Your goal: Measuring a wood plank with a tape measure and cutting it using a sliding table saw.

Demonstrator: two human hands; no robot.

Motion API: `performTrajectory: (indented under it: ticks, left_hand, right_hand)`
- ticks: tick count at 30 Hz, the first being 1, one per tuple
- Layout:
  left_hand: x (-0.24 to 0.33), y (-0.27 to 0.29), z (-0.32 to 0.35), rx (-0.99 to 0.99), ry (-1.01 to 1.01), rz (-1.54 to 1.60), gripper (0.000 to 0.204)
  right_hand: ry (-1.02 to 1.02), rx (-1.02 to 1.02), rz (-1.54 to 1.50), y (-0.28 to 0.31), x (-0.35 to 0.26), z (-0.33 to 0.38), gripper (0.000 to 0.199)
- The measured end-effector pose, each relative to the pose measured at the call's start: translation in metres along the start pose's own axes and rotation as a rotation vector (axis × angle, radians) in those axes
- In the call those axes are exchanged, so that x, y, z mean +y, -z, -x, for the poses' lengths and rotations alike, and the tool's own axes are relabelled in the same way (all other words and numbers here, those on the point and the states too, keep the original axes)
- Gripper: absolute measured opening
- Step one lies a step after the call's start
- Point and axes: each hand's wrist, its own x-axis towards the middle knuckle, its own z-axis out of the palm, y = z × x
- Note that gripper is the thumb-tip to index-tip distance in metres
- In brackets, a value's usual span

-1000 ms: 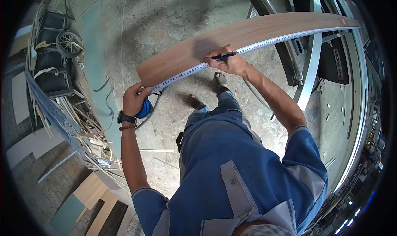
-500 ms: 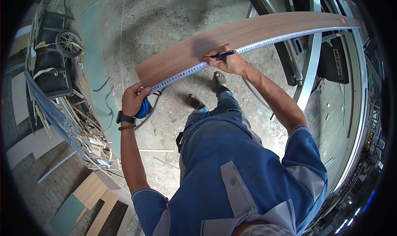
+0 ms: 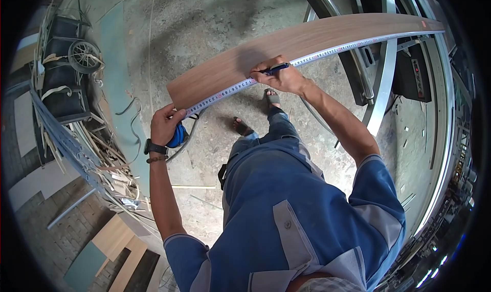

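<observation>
The long, light-brown wooden board (image 3: 317,38) shows fine lengthwise grain (plus a small, squarish orange-red patch (image 3: 423,24) near its right end). The narrow, whitish, ribbon-like measuring-tape blade (image 3: 227,91) bears black marks with touches of red; its rounded case (image 3: 179,135) is bright blue. The slim pen (image 3: 279,67) is bluish-black, the short-sleeved cloth shirt (image 3: 250,189) blue with grey panels (image 3: 294,230).

The board (image 3: 302,38) looks smooth, matt wood, the measuring tape (image 3: 225,93) slightly glossy, the pen (image 3: 279,67) plastic, the floor (image 3: 194,31) rough concrete, the tube (image 3: 328,1) shiny metal, the shirt (image 3: 327,205) matt cloth
</observation>
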Motion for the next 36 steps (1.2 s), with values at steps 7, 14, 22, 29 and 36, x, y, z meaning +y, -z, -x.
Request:
performTrajectory:
  ticks: [7, 14, 22, 29, 36]
  left_hand:
    - [-0.003, 0.001, -0.002, -0.002, -0.003, -0.006, 0.031]
    - [-0.002, 0.001, -0.003, -0.008, -0.005, 0.025, 0.031]
    - [-0.007, 0.000, 0.000, -0.012, 0.001, 0.013, 0.032]
    - [-0.011, 0.000, 0.002, -0.014, -0.020, 0.011, 0.033]
    - [0.013, -0.001, -0.008, -0.007, -0.093, 0.030, 0.030]
  right_hand:
    - [0.023, -0.003, -0.003, 0.000, 0.003, -0.001, 0.019]
    - [-0.016, 0.000, 0.011, 0.002, 0.001, -0.002, 0.019]
    - [-0.099, -0.008, -0.027, 0.001, -0.004, 0.003, 0.018]
    - [-0.020, -0.006, -0.038, -0.005, 0.004, 0.001, 0.017]
    - [-0.126, 0.111, -0.951, -0.020, 0.014, 0.043, 0.013]
